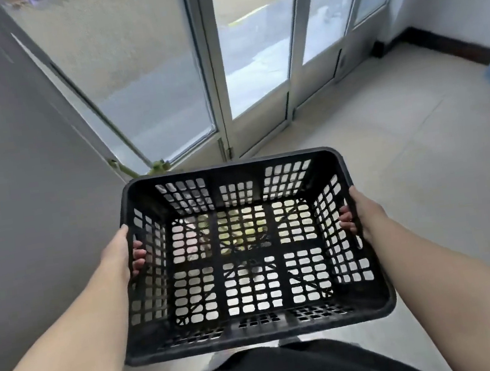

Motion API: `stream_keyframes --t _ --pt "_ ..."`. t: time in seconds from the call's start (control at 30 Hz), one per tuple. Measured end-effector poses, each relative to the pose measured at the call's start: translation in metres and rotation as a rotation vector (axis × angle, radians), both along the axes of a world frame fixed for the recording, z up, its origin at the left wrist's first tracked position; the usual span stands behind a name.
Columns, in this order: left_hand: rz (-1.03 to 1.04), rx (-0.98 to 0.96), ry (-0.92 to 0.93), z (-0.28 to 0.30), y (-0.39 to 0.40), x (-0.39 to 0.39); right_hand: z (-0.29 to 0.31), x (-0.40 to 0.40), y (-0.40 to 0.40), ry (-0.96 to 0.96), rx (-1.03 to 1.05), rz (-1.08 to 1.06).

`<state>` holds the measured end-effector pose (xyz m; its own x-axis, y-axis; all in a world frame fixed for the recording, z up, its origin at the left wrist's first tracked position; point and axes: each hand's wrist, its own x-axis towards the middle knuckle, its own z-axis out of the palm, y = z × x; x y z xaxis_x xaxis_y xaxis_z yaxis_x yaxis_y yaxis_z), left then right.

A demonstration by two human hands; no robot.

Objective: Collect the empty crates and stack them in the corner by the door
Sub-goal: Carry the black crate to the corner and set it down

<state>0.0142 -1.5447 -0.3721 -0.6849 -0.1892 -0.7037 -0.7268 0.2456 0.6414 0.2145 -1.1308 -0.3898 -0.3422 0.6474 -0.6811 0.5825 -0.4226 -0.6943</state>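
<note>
Black slatted crate (248, 252) held open side up above pale floor tiles (403, 139), empty, floor showing through its grid. Left hand (119, 254) clamped on the left wall, right hand (363, 216) on the right wall, fingertips (137, 255) hooked through the side slots. Glass doors (252, 59) straight ahead, grey wall (13, 184) at left.

One black crate (247, 250), two hands (117, 252), three glass door panels (253, 44)

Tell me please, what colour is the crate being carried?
The crate is black with grid-perforated walls and base, seen clearly in the head view.
</note>
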Motion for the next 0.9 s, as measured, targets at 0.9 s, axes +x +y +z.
stream_keyframes --t 0.9 --pt "-0.621 0.136 -0.048 0.010 0.525 -0.140 0.032 0.054 0.314 -0.028 0.086 -0.685"
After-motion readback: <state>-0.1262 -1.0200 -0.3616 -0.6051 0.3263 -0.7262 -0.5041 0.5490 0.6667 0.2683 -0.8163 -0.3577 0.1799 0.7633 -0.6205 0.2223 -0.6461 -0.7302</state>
